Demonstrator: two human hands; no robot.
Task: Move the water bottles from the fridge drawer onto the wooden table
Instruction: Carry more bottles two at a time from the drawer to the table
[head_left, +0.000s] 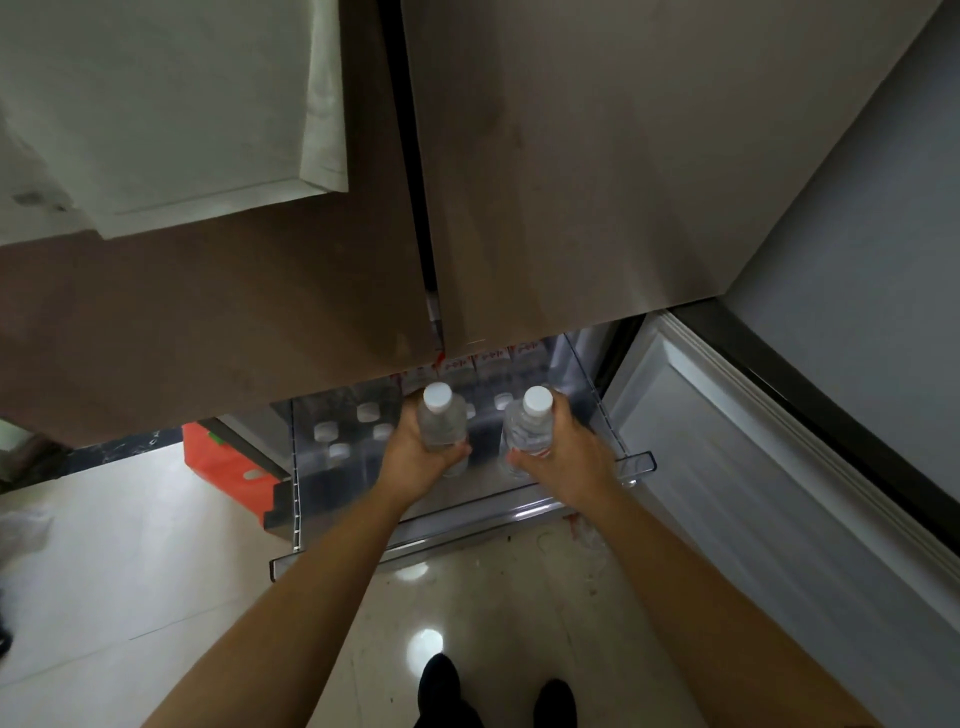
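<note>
Left hand (418, 452), right hand (569, 452): fingers (566, 415) wrap bottles (441, 426), seemingly above drawer (636, 462).

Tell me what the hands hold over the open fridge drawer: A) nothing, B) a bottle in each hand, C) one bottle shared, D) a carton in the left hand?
B: the left hand grips one white-capped bottle and the right hand grips a second bottle, both above the drawer.

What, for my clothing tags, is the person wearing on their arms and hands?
Nothing visible: the left hand and right hand are ungloved, with no ring, watch or bracelet seen; the left forearm and right forearm are bare, no sleeve in view.
</note>
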